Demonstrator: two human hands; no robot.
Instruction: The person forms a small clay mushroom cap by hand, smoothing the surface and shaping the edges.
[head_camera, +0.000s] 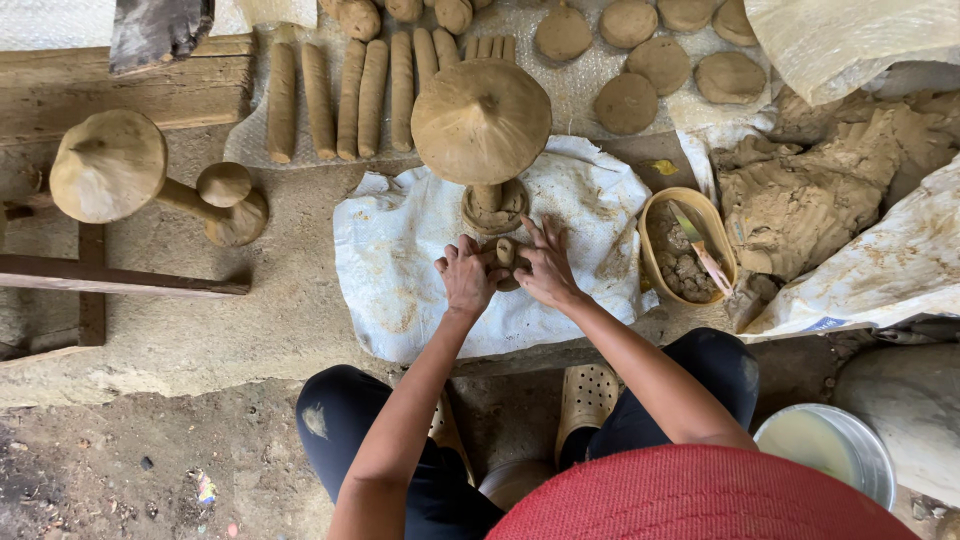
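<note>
Fingers of both hands, left hand (467, 277) and right hand (546, 268), pinch an upright clay lump (507, 253) between them, just near of the mushroom stand (482, 125).

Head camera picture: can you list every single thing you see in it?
clay lump: 1, brown, between both hands on the cloth
cloth: 1, white, under the hands
mushroom: 1, tan, upright on the cloth
fallen mushroom: 1, tan, lying at left
clay rolls: several, brown, top row
clay discs: several, brown, top right
bowl: 1, tan, holds clay bits, right of the cloth
clay heap: 1, brown, far right
bucket: 1, pale, bottom right
left hand: on the lump
right hand: on the lump
</note>
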